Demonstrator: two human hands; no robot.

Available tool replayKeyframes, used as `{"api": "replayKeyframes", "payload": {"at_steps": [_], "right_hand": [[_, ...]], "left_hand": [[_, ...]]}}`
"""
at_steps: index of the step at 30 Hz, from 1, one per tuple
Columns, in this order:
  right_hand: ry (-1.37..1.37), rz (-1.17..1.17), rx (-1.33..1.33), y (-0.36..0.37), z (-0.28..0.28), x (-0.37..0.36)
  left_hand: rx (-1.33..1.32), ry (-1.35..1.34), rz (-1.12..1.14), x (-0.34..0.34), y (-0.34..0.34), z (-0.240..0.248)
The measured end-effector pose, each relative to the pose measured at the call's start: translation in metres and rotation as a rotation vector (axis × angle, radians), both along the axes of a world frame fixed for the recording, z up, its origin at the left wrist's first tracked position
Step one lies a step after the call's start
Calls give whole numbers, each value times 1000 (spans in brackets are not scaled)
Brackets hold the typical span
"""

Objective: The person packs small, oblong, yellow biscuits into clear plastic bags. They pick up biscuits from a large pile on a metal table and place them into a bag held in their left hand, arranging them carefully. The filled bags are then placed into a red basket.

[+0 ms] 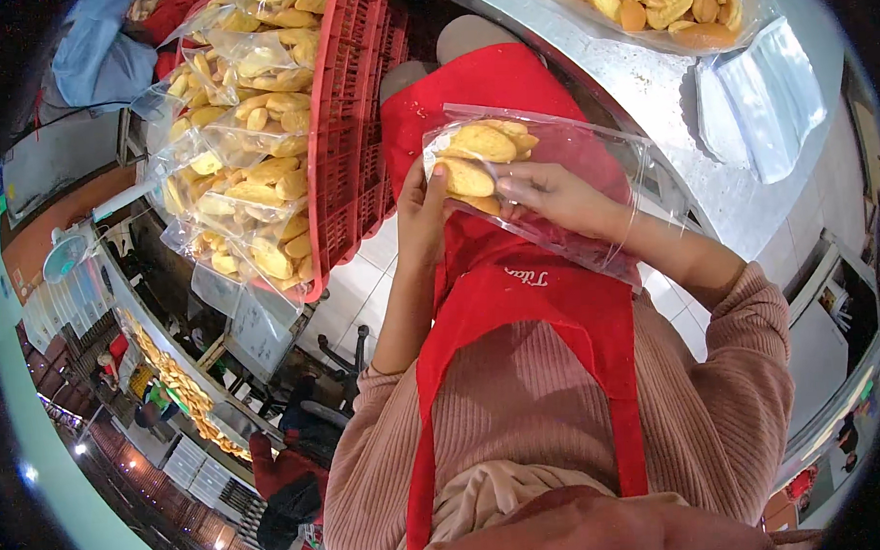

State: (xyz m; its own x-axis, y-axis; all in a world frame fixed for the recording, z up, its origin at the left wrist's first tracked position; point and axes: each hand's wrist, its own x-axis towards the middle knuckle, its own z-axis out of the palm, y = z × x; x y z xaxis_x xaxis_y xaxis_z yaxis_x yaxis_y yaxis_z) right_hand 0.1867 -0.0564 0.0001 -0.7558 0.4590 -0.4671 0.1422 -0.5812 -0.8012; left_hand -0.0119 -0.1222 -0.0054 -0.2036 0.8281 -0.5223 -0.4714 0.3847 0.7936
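Observation:
Over my lap lies a clear plastic bag [591, 158] with several golden oval slices of toasted bread [469, 177] at its left end. My left hand [421, 210] is closed on that filled end, thumb on top of the film. Through the bag's mouth on the right, my right hand [558, 198] reaches inside. Its fingers are bent and pressed together against the edge of the lower bread slice; the fingertips are partly hidden by the film and the bread.
At my left stands a red plastic crate [344, 152] stacked with filled clear bags [252, 175]. On the metal table [637, 74] at the upper right are a large bag of bread slices [658, 6] and a pile of flat clear bags [763, 99]. Other people show far left.

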Motion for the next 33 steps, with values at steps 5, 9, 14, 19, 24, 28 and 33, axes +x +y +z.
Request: {"api": "replayKeyframes", "payload": {"at_steps": [5, 9, 14, 19, 24, 28, 33], "right_hand": [[49, -149, -275, -5, 7, 12], [78, -158, -387, 13, 7, 34], [-278, 134, 613, 34, 45, 47], [-252, 247, 1039, 25, 64, 51], [-357, 288, 812, 22, 58, 54], [-322, -30, -4, 22, 39, 37], [-176, -107, -95, 7, 31, 20]], "left_hand": [[-31, -34, 37, 1, -7, -5], [19, -81, 76, 1, -9, -8], [72, -266, 124, -6, -16, -20], [38, -215, -1, -3, -9, -14], [33, -60, -76, -3, -13, -21], [71, 31, -116, 2, -14, -18], [-9, 133, -123, 6, -4, 6]]}}
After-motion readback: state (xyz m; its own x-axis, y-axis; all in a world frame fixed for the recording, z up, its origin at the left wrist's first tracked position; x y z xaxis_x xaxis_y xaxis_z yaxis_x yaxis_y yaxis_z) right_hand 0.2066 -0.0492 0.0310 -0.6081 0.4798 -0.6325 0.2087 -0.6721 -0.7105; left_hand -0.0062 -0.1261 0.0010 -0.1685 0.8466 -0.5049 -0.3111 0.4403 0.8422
